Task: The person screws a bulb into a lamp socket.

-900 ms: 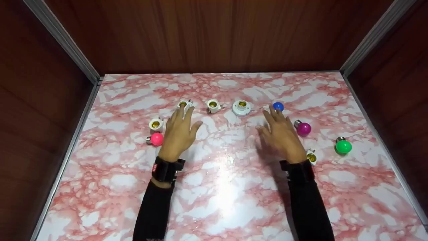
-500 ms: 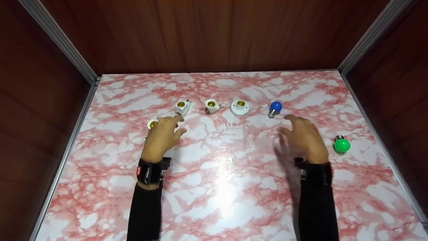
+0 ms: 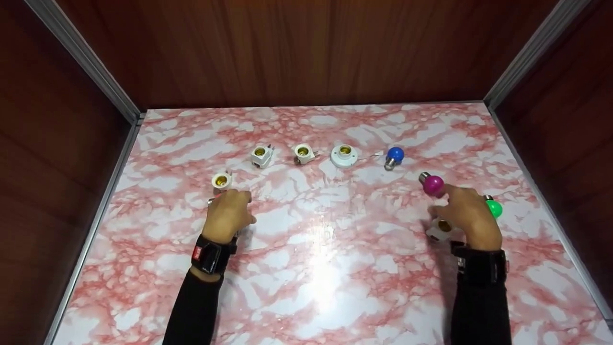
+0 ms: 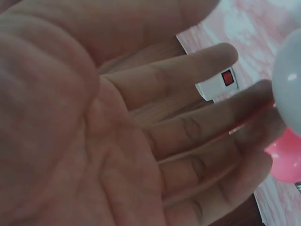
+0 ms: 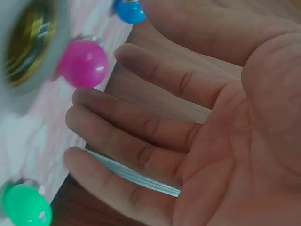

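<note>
My left hand (image 3: pixel 227 218) reaches down over the left of the table. In the left wrist view its fingers are apart, with fingertips right at a white bulb (image 4: pixel 289 80). A pink bulb (image 4: pixel 287 157) lies beside that, mostly covered by the hand in the head view. My right hand (image 3: pixel 471 213) hovers at the right, thumb toward a white lamp socket (image 3: pixel 439 230) with a brass-coloured inside. Its fingers are spread in the right wrist view, nothing between them. Close by are a magenta bulb (image 3: pixel 434 185) and a partly hidden green bulb (image 3: pixel 494 209).
Three white sockets stand further back: a boxy plug-in socket (image 3: pixel 261 157), a plug-in socket (image 3: pixel 303 154) and a round-based socket (image 3: pixel 344 156). A blue bulb (image 3: pixel 395 155) lies right of them. Another plug-in socket (image 3: pixel 221 181) sits beyond my left hand. Brown panels (image 3: pixel 306 52) enclose the table.
Both hands have drawn apart and toward me. The left has come down over the pink bulb, its fingers bending; the right has moved right, uncovering the blue and magenta bulbs.
</note>
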The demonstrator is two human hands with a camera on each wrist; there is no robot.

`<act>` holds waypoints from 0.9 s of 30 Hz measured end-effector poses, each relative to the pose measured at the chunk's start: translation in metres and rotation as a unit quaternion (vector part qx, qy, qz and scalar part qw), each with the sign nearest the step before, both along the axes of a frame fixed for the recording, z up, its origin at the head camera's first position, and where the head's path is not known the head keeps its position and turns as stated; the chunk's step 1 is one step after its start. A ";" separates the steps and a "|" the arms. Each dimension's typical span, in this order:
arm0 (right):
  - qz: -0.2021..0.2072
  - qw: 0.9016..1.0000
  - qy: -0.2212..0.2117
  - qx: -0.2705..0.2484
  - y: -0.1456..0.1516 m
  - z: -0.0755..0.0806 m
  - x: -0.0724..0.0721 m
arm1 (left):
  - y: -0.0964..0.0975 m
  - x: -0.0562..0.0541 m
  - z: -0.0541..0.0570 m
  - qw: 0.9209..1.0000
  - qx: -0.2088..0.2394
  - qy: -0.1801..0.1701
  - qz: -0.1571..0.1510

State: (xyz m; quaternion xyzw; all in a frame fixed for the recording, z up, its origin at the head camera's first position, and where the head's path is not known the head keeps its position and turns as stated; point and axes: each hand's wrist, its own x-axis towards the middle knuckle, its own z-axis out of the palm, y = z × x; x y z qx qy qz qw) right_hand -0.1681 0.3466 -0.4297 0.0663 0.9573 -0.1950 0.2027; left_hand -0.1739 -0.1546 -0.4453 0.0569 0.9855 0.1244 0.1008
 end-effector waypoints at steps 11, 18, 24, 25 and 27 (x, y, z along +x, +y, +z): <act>-0.005 0.999 -0.044 0.017 0.011 -0.014 0.017 | -0.007 0.011 -0.012 0.998 -0.026 0.047 0.022; 0.011 1.000 -0.026 0.012 0.005 -0.026 0.021 | -0.007 0.016 -0.023 0.998 -0.013 0.055 0.026; 0.003 1.000 -0.014 0.007 0.000 -0.032 0.021 | -0.003 0.015 -0.022 0.999 -0.013 0.041 0.018; 0.003 1.000 -0.014 0.007 0.000 -0.032 0.021 | -0.002 0.015 -0.022 0.999 -0.015 0.037 0.017; 0.005 1.000 -0.015 0.007 -0.001 -0.033 0.020 | 0.000 0.014 -0.020 0.999 -0.018 0.036 0.014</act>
